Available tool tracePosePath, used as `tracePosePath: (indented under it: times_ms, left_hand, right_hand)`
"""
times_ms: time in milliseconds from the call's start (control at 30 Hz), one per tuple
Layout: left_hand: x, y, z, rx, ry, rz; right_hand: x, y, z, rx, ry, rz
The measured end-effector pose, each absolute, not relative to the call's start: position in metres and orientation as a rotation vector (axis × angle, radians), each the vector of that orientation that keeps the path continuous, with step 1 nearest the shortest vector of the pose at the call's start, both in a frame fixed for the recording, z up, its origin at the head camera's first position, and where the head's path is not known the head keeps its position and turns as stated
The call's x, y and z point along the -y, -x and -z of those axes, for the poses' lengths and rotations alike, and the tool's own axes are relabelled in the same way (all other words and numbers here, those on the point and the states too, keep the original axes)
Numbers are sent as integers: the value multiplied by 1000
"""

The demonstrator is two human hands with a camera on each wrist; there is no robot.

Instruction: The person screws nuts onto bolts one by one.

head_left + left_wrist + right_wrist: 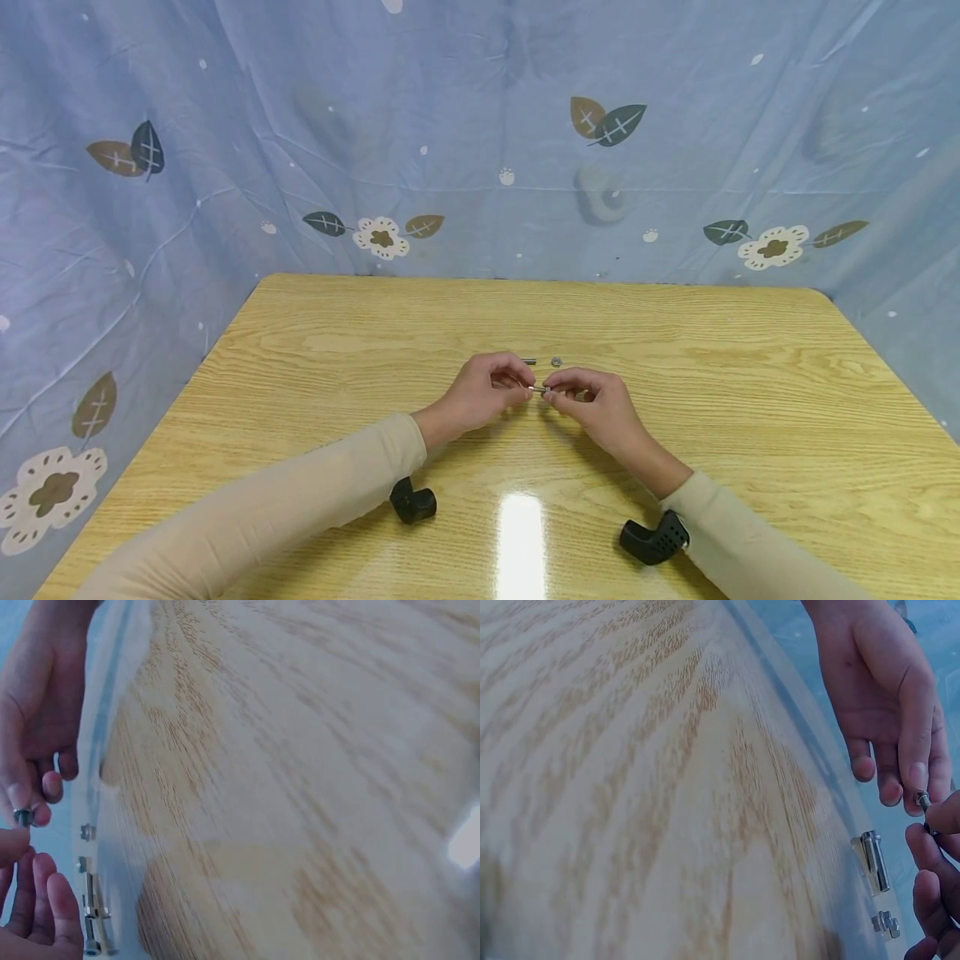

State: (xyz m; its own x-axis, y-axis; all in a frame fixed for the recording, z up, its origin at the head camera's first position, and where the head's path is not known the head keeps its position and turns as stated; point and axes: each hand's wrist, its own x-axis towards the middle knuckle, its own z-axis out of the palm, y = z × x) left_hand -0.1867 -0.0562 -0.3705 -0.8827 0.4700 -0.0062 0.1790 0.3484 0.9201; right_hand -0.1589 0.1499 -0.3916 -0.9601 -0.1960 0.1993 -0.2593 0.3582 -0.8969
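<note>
Held up over the wooden table, a small metal bolt spans the gap between two hands. The left hand pinches its head end between thumb and index finger; that end shows in the right wrist view. At the other end, the right hand pinches what looks like a small nut, partly hidden by fingertips. Just beyond the hands, another bolt lies on the tabletop, partly covered by the left hand. To its right sits a loose hex nut.
The wood-grain table has a blue patterned cloth hanging behind it and at both sides. Black wrist cameras hang beneath the forearms. A bright glare patch shines near the table's front.
</note>
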Motion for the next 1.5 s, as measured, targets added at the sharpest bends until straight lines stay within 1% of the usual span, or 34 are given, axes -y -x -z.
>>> tracePosePath:
  times_ms: [367, 800, 1100, 1500]
  left_hand:
    - [56, 187, 372, -2269, -466, -1559]
    - [56, 184, 373, -2279, -495, -1579]
    - [54, 184, 371, -2217, -407, -1622]
    - [57, 184, 371, -2294, -503, -1601]
  right_hand:
    - [-151, 159, 393, 2550, -409, -1686]
    - [-151, 158, 394, 2555, -398, -1689]
    - [-149, 158, 393, 2527, -401, -1718]
    - [-149, 159, 393, 2538, -383, -1748]
